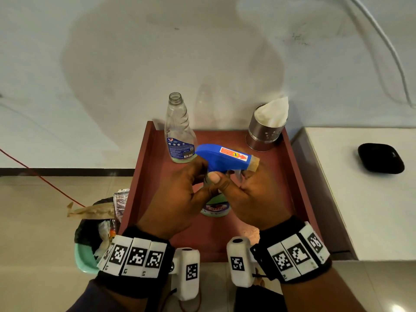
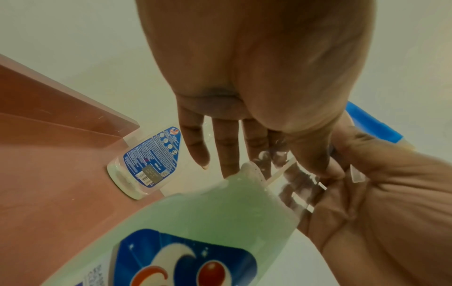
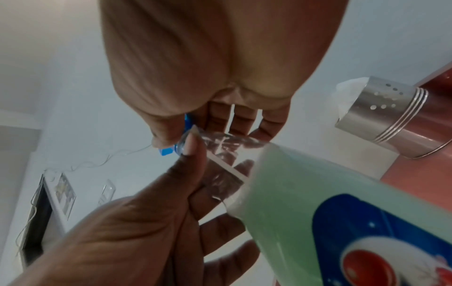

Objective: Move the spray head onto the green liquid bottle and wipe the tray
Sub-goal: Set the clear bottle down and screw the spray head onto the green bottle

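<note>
The blue spray head (image 1: 225, 157) sits on top of the green liquid bottle (image 1: 216, 206), which stands upright in the middle of the dark red tray (image 1: 265, 206). My left hand (image 1: 191, 183) wraps the bottle's clear neck, its thumb at the front. My right hand (image 1: 249, 188) pinches the spray head at its collar, just under the trigger. The left wrist view shows the green bottle (image 2: 220, 212) with the dip tube inside its neck. In the right wrist view a bit of the blue collar (image 3: 187, 121) shows between my right thumb and fingers. The hands hide the joint itself.
An empty clear bottle (image 1: 179, 131) without a cap stands at the tray's back left. A steel tin (image 1: 264, 134) holding a white tissue stands at the back right. A black case (image 1: 380, 157) lies on the white counter to the right. A bin (image 1: 94, 235) of rubbish stands on the floor to the left.
</note>
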A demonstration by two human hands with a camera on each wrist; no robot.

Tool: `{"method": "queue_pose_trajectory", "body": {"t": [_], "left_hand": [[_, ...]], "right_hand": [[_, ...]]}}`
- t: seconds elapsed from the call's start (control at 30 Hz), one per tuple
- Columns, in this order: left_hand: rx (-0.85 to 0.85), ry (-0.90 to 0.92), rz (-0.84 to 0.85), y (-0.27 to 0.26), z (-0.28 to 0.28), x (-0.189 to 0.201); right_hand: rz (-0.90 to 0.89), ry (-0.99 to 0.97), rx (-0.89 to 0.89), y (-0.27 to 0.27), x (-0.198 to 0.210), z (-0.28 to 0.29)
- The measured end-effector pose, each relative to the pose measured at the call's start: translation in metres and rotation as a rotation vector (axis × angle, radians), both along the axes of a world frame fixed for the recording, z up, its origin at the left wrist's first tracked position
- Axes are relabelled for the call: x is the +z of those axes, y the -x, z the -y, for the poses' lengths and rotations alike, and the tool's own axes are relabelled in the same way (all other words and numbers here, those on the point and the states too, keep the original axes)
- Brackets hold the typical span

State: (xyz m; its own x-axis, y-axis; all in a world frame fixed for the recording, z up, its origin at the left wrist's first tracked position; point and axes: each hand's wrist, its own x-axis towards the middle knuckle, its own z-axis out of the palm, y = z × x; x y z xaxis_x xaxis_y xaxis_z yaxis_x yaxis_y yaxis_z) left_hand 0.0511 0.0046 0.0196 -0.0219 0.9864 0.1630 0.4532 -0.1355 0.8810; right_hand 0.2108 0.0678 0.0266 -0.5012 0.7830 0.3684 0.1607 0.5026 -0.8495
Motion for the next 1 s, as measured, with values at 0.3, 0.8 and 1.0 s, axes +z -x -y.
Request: {"method": "queue_pose_trajectory", "body": {"t": [0.3, 0.8, 1.0], "left_hand": [[0.008, 0.008, -0.027, -0.0005, 0.0, 0.0024], [0.097, -0.02, -0.058, -0.009, -0.0005, 0.0012], [0.095, -0.012, -0.076, -0.0089, -0.0011, 0.0001]], "right_hand": [[-0.055, 0.095, 0.024, 0.0005, -0.0009, 0.0], [0.017, -0.045, -0.076, 0.0016, -0.0004, 0.0016], [0.022, -0.05, -0.095, 0.0033, -0.0018, 0.0022]]}}
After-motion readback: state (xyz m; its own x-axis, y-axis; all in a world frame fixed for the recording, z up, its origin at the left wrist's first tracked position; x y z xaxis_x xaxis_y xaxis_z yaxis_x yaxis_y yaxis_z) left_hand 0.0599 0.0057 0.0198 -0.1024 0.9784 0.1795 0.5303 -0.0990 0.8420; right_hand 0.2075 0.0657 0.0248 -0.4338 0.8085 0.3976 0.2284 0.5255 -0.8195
